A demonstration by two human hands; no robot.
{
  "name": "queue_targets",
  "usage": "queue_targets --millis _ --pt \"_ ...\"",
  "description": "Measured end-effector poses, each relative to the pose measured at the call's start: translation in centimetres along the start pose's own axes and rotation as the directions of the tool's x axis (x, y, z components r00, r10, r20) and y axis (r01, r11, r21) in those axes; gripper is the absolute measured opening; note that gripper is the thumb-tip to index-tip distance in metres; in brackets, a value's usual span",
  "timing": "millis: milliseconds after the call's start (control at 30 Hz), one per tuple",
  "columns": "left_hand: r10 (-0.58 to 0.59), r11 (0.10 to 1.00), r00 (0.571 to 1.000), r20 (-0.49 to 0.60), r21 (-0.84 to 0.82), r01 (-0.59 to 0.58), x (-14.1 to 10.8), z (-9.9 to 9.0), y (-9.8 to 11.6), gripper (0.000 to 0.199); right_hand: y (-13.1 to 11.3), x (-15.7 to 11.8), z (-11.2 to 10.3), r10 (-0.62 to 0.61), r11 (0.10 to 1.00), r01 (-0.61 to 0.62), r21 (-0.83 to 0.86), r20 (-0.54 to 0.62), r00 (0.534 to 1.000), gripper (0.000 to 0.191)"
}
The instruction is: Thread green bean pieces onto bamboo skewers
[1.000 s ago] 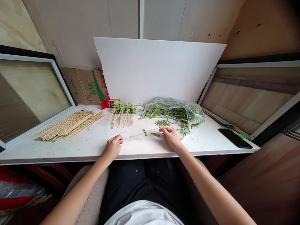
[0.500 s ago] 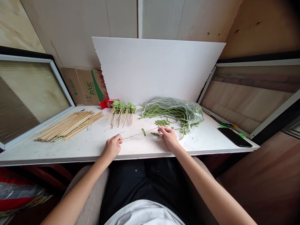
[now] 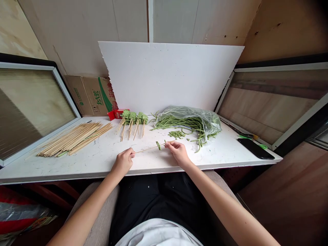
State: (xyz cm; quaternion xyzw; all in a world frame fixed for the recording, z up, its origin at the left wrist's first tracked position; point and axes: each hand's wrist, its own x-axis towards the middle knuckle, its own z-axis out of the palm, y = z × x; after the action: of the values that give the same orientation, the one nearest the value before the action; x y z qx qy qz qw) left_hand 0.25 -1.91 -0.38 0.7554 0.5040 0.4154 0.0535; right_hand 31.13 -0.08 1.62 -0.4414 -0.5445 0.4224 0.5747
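Observation:
My left hand (image 3: 124,160) is closed round the blunt end of a thin bamboo skewer (image 3: 145,149), which slants up to the right above the table. A short cut piece of green bean (image 3: 158,146) sits threaded crosswise on the skewer. My right hand (image 3: 177,152) is closed at the skewer's far part, its fingertips pinching another bean piece (image 3: 165,141) that is partly hidden by them. Beyond the right hand lies a small pile of cut bean pieces (image 3: 176,134). Behind it, a clear plastic bag (image 3: 179,111) holds long green beans (image 3: 176,122).
Loose bamboo skewers (image 3: 74,138) lie at the left. Several finished bean skewers (image 3: 134,118) lean by a red box (image 3: 116,114) and a carton (image 3: 92,95). A black phone (image 3: 256,148) rests at the table's right edge. A white board (image 3: 169,75) stands behind.
My right hand has moved left along the skewer, and a second bean piece now shows at its fingertips. My left hand keeps hold of the skewer in nearly the same place.

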Motion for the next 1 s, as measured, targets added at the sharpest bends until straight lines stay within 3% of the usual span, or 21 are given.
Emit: queue_targets --millis 400,833,1000 --pt "0.046 0.999 0.998 -0.032 -0.004 -0.047 -0.3 0.1 0.2 0.022 -0.6 -0.4 1.3 0.059 0.997 -0.060 0.043 0.012 0.998 0.044" --pt "0.109 0.994 0.994 -0.026 0.007 -0.108 -0.5 0.2 -0.1 0.022 -0.9 -1.3 2.6 -0.012 1.000 0.013 -0.019 0.073 0.997 0.036" --pt "0.071 0.997 0.997 -0.036 0.016 -0.071 -0.5 0.2 0.0 0.020 -1.2 -1.1 2.3 0.041 0.999 -0.041 -0.002 0.107 0.993 0.037"
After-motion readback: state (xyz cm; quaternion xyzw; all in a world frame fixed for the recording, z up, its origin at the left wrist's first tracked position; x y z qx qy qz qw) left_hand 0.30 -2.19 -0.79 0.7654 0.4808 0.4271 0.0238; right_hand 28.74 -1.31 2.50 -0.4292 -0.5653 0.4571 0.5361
